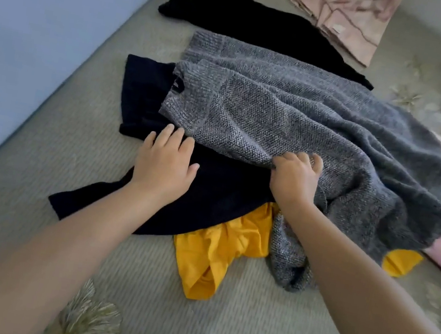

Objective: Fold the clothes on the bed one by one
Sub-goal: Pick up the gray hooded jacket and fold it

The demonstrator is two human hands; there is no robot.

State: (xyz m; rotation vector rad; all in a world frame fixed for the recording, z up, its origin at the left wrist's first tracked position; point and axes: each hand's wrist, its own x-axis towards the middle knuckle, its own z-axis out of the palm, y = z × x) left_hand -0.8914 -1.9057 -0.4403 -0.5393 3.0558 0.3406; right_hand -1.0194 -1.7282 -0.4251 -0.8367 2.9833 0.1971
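On the bed [40, 154], the right hand [295, 176] grips a fold of the grey knit sweater [294, 121]; the left hand [166, 159] lies flat, fingers straight, on the dark navy garment [209, 191] beneath it.

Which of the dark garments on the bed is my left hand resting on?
The navy garment nearest you, under the grey knit sweater. Your left hand lies flat on it; the black garment lies farther away, untouched.
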